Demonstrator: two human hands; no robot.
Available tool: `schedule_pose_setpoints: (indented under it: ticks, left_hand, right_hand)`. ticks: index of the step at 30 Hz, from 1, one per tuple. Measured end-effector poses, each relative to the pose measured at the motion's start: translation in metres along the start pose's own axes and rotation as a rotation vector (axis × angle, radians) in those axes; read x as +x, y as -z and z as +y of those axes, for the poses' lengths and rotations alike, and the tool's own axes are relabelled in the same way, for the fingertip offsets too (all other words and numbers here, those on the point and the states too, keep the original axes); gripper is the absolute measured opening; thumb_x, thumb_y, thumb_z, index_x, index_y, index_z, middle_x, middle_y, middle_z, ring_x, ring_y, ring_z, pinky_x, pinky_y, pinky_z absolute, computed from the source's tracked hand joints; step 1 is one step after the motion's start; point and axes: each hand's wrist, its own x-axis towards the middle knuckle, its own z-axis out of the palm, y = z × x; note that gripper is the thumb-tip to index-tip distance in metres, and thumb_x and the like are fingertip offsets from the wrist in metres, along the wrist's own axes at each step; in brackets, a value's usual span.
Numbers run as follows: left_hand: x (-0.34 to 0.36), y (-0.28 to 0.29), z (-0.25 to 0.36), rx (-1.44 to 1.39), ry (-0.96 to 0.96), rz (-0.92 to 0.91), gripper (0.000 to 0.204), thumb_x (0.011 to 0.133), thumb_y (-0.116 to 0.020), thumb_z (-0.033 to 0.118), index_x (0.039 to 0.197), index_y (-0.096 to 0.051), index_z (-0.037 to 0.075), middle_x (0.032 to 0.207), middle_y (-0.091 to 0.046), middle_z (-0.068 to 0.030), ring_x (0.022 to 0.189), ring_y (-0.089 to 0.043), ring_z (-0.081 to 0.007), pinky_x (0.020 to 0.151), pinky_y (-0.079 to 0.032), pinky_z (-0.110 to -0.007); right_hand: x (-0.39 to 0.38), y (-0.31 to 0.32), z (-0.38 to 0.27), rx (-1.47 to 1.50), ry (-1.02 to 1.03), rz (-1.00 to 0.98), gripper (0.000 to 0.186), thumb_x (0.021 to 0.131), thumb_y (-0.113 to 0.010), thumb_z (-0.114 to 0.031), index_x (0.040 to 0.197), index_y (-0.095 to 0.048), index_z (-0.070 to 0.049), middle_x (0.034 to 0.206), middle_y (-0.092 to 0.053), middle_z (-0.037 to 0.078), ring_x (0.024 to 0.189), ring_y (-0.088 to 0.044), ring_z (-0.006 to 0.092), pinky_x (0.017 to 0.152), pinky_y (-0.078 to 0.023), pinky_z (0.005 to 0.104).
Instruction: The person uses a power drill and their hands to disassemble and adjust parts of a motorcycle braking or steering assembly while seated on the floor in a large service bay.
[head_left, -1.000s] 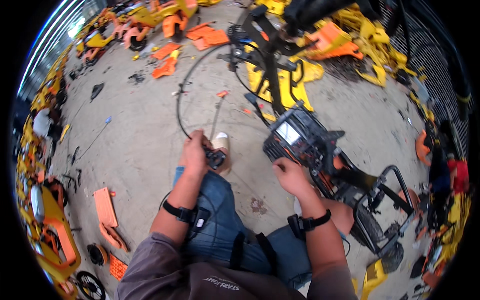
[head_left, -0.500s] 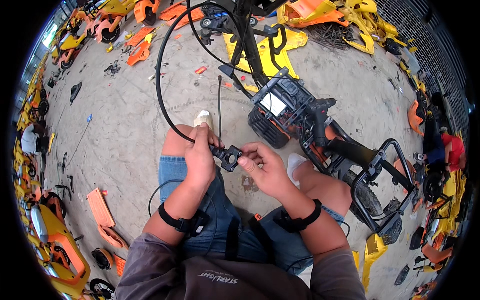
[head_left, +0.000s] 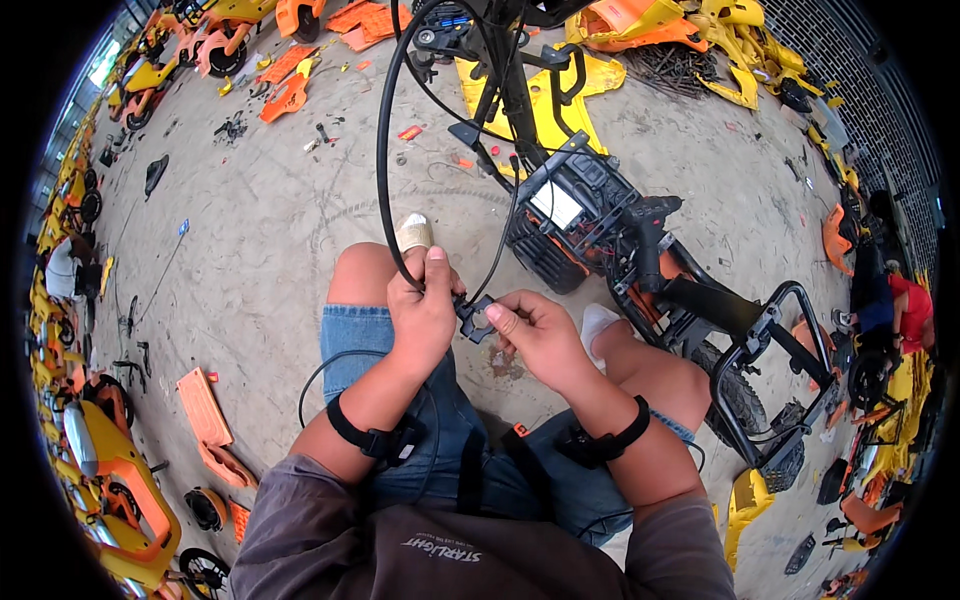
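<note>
My left hand point(head_left: 423, 315) grips a thick black cable point(head_left: 384, 150) that loops up toward the black scooter frame point(head_left: 610, 235). At the cable's end sits a small black connector point(head_left: 473, 314), which my right hand point(head_left: 535, 335) pinches from the right. Both hands meet above my knees, over my blue denim shorts point(head_left: 440, 410). A thinner black wire point(head_left: 507, 235) runs from the connector up to the frame. Each wrist wears a black strap.
The stripped black scooter with its rear wheel point(head_left: 740, 400) lies on the concrete floor point(head_left: 260, 230) to my right. Orange and yellow plastic shells point(head_left: 680, 25) lie at the back and along the left edge point(head_left: 110, 460). A person in red point(head_left: 905, 310) crouches at far right.
My right hand left the scooter's body and came to the connector held by my left hand. Both hands drew closer to my lap, and the view tilted nearer.
</note>
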Motion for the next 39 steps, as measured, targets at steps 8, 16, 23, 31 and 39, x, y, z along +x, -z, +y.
schedule_pose_setpoints:
  ticks: [8,16,23,31,39]
  left_hand:
    - [0.001,0.001,0.005,0.048,-0.042,0.051,0.039,0.105,-0.047,0.021,0.071,-0.051,0.003,0.061,-0.055,-0.0030,0.057,-0.051,-0.0095,0.056,-0.043,-0.026]
    - [0.001,0.006,0.000,0.007,-0.045,0.038,0.040,0.106,-0.046,0.025,0.073,-0.051,0.003,0.065,-0.055,-0.0030,0.060,-0.052,-0.0100,0.057,-0.043,-0.027]
    - [-0.001,0.009,0.004,0.033,0.004,-0.086,0.032,0.104,-0.049,0.024,0.079,-0.052,0.003,0.070,-0.055,-0.0032,0.067,-0.053,-0.0111,0.063,-0.045,-0.028]
    - [0.007,0.021,0.031,0.176,-0.120,-0.707,0.071,0.069,-0.085,0.008,0.130,-0.050,0.006,0.125,-0.056,-0.0104,0.104,-0.058,-0.0194,0.088,-0.050,-0.033]
    - [0.003,0.023,0.028,0.259,-0.175,-0.767,0.084,0.066,-0.087,0.003,0.139,-0.045,0.006,0.124,-0.066,-0.0128,0.110,-0.065,-0.0213,0.086,-0.052,-0.033]
  right_hand:
    - [0.002,0.003,0.002,0.104,-0.090,-0.168,0.028,0.101,-0.058,-0.028,0.102,-0.063,-0.001,0.084,-0.065,0.004,0.069,-0.061,0.0090,0.061,-0.050,0.0233]
    - [0.001,0.000,0.002,0.120,-0.114,-0.205,0.031,0.100,-0.059,-0.033,0.091,-0.061,-0.003,0.085,-0.065,0.002,0.072,-0.060,0.0089,0.063,-0.050,0.0246]
    - [0.001,0.003,0.003,-0.024,-0.068,-0.174,0.033,0.101,-0.056,-0.034,0.092,-0.060,-0.002,0.085,-0.065,0.003,0.072,-0.060,0.0090,0.063,-0.050,0.0252]
    - [-0.001,0.033,-0.002,0.139,-0.008,-0.170,0.034,0.103,-0.051,-0.030,0.101,-0.062,0.002,0.079,-0.065,0.008,0.069,-0.064,0.0144,0.064,-0.054,0.0277]
    - [-0.006,0.039,-0.009,0.143,-0.051,-0.224,0.035,0.101,-0.056,-0.031,0.101,-0.064,0.003,0.079,-0.067,0.008,0.065,-0.065,0.0135,0.062,-0.054,0.0275]
